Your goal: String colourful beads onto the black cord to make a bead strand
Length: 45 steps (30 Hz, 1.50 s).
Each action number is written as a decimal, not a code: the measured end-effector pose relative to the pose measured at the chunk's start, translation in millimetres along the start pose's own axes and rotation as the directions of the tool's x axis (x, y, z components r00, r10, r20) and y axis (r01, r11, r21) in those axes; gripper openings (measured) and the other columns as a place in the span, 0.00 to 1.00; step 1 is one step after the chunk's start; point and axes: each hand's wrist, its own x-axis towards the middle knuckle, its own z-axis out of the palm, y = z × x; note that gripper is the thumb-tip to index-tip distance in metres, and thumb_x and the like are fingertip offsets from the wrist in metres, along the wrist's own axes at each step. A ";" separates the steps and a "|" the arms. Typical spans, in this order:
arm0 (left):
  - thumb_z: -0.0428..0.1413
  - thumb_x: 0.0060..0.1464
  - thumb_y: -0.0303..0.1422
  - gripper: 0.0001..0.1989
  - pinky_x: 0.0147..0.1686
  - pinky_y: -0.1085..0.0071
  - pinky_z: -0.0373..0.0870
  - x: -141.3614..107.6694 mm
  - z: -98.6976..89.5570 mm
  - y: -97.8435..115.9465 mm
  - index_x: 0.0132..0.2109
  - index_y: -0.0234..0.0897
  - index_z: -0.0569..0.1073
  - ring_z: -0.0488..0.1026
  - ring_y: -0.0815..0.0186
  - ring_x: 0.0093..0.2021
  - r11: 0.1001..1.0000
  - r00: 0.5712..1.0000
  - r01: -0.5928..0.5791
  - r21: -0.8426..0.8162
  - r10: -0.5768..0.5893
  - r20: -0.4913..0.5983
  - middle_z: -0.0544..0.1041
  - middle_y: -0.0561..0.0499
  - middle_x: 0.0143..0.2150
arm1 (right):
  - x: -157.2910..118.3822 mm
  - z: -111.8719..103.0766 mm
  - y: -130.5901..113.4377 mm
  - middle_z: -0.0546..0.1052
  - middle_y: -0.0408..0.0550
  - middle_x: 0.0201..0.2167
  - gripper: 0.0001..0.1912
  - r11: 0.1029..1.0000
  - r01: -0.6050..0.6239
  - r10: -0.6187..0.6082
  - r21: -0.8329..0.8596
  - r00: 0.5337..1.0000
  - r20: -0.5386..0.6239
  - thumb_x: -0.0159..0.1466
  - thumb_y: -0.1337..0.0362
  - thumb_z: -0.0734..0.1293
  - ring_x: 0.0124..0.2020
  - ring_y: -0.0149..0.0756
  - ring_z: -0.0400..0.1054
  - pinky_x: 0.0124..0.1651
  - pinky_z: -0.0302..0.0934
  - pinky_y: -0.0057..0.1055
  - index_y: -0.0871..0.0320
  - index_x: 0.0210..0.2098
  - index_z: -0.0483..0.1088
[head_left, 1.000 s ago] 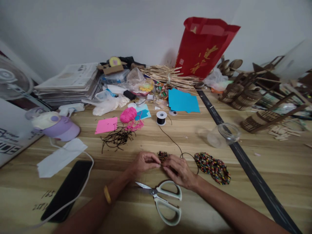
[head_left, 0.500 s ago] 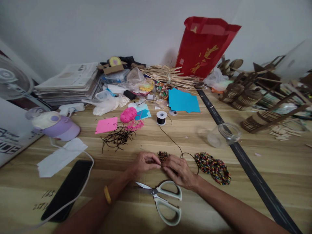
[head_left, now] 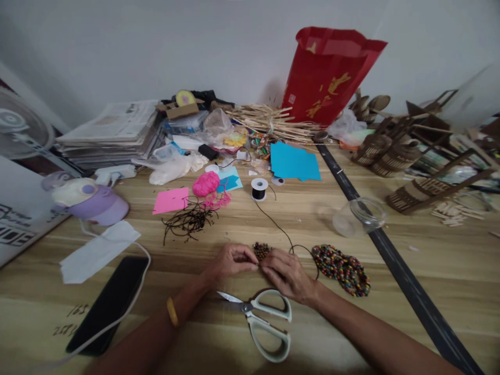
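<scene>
Thumb and fingers of my left hand (head_left: pixel 233 259) pinch together at a tiny spot beside the fingertips of my right hand (head_left: pixel 287 273). My right fingers are closed too; what lies between the tips is too small to name. Just behind them sits a little pile of brown beads (head_left: pixel 261 250). A black cord (head_left: pixel 276 224) runs from a white spool (head_left: pixel 259 188) toward my right hand and loops past it. Multicoloured bead strands (head_left: pixel 341 270) lie to the right. Scissors (head_left: pixel 247 307) with pale green handles rest in front of my hands, blades slightly apart.
Black cord scraps (head_left: pixel 189 219), pink yarn (head_left: pixel 205 184) and pink paper (head_left: pixel 171 200) lie left of the spool. A clear jar (head_left: pixel 359 216) stands right. A phone (head_left: pixel 107 304) with a white cable lies front left. Blue paper (head_left: pixel 295 161) and a red bag (head_left: pixel 332 78) are behind.
</scene>
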 end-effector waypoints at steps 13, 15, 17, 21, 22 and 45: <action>0.65 0.39 0.33 0.11 0.34 0.75 0.66 0.1 0.9 1.3 0.29 0.30 0.76 0.71 0.70 0.31 1.000 1.000 -0.008 0.010 0.008 0.000 0.76 0.50 0.29 | -1.3 2.4 2.1 0.72 0.50 0.29 0.08 0.999 -0.034 0.034 -0.017 0.999 0.003 0.67 0.68 0.57 0.30 0.34 0.65 0.31 0.61 0.29 0.59 0.36 0.67; 0.66 0.39 0.33 0.11 0.34 0.75 0.66 0.1 0.8 0.9 0.29 0.30 0.76 0.71 0.70 0.30 1.000 1.000 -0.011 0.008 0.011 0.004 0.75 0.51 0.29 | -0.8 2.3 1.6 0.72 0.49 0.28 0.08 0.999 -0.027 0.027 -0.027 1.000 0.001 0.67 0.68 0.57 0.30 0.34 0.65 0.32 0.61 0.29 0.59 0.36 0.67; 0.66 0.39 0.33 0.11 0.33 0.75 0.66 0.2 0.8 0.2 0.29 0.30 0.76 0.71 0.71 0.30 1.000 1.000 -0.005 0.000 0.005 0.006 0.75 0.51 0.28 | -0.4 2.1 1.0 0.72 0.49 0.28 0.08 0.999 -0.016 0.016 -0.041 1.000 0.004 0.67 0.68 0.57 0.30 0.34 0.65 0.32 0.61 0.28 0.59 0.36 0.67; 0.66 0.37 0.33 0.11 0.33 0.75 0.66 0.5 1.1 -0.4 0.29 0.30 0.75 0.71 0.71 0.29 1.000 1.000 0.024 -0.013 -0.024 0.001 0.75 0.51 0.28 | -1.0 2.3 0.9 0.72 0.49 0.29 0.07 0.999 -0.007 0.007 -0.052 1.000 0.012 0.67 0.68 0.58 0.29 0.34 0.65 0.31 0.60 0.28 0.59 0.37 0.67; 0.66 0.37 0.32 0.11 0.33 0.75 0.66 0.5 1.3 -0.3 0.29 0.30 0.75 0.71 0.71 0.29 1.000 1.000 0.026 -0.011 -0.026 -0.005 0.75 0.51 0.28 | -1.4 2.5 1.2 0.72 0.49 0.29 0.07 0.999 -0.008 0.009 -0.053 1.000 0.015 0.67 0.68 0.58 0.29 0.34 0.65 0.31 0.60 0.28 0.59 0.37 0.67; 0.61 0.44 0.27 0.03 0.35 0.73 0.67 -1.9 5.4 4.1 0.31 0.32 0.76 0.71 0.68 0.32 0.932 0.956 -0.256 0.255 0.284 -0.080 0.75 0.48 0.30 | -2.2 3.3 3.0 0.72 0.50 0.29 0.07 0.998 -0.055 0.055 -0.024 0.998 0.024 0.67 0.69 0.57 0.30 0.35 0.65 0.31 0.61 0.28 0.59 0.36 0.66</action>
